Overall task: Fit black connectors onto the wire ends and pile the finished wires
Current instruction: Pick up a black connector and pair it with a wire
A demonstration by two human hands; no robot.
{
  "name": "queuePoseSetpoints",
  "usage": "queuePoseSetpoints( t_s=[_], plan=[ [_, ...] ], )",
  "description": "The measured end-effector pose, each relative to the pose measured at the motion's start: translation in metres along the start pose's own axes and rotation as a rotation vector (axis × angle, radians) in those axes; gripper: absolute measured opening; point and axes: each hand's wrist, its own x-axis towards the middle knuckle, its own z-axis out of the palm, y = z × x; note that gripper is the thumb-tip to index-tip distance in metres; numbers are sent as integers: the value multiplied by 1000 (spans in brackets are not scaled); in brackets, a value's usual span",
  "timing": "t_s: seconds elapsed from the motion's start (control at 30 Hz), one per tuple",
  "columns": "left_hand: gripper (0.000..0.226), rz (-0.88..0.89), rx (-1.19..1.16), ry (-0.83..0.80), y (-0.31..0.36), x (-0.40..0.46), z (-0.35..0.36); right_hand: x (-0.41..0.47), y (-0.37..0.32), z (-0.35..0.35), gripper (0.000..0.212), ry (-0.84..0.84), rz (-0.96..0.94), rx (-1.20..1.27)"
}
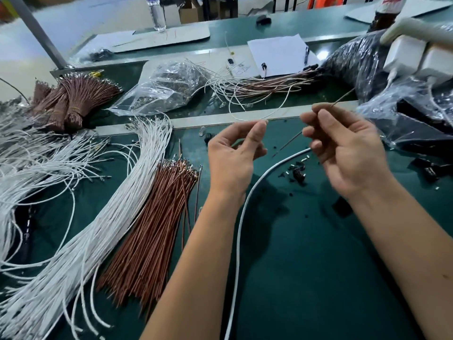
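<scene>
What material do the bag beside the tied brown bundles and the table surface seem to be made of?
The bag: thin clear plastic film, likely; it is see-through, crinkled and glossy. The table surface: a dark green mat, perhaps rubber or vinyl; smooth, with a dull sheen.

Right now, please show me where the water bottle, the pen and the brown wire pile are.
water bottle [158, 14]: head view, on its clear body.
pen [306, 55]: head view, mid-barrel.
brown wire pile [152, 231]: head view, middle of the strands.

two bare forearms, no sleeves in view, left hand and right hand ungloved.
</scene>
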Motion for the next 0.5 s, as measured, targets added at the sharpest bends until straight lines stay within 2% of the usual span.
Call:
queuePoseSetpoints(
  t_s=[0.07, 0.27, 0.5],
  plan=[
    [8, -18, -18, -49, -6, -3, 2, -1, 2, -2, 13, 17, -21, -22],
    [30, -98, 72, -77, -20, -4, 2, 1, 4, -4, 11, 127, -87, 28],
    [22, -149, -102, -58, -19, -2, -3, 2, 1, -5, 12, 162, -86, 79]
  ],
)
